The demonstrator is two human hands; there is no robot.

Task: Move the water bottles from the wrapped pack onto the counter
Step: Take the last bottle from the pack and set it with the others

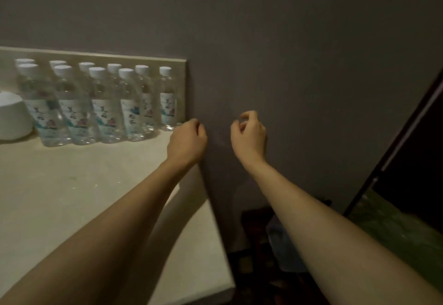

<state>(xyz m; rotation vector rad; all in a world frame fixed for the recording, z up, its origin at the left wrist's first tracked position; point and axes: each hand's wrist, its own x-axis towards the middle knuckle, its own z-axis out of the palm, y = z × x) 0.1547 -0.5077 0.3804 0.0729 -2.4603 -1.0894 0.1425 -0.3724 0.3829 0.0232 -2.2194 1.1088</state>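
Both grips empty: left hand point(188, 140) and right hand point(249, 134) loosely curled. Water bottles point(100, 103) stand upright on the counter point(72, 185), leftward (left hand nearer). Wrapped pack not discernible.

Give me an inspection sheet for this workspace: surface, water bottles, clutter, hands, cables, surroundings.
Surface: pale counter, near part bare, low backsplash behind it.
Job's things: ten water bottles with white caps stand upright in two rows at the back; the rightmost bottle stands apart. The wrapped pack cannot be made out for certain.
Clutter: a white rounded container at the left edge, partly cut off.
Hands: left hand over the counter's right corner, fingers curled, holding nothing; right hand off the counter before the wall, fingers curled, apparently holding nothing.
Cables: nothing seen.
Surroundings: grey wall; dark, indistinct items on the floor; a dark panel at right.
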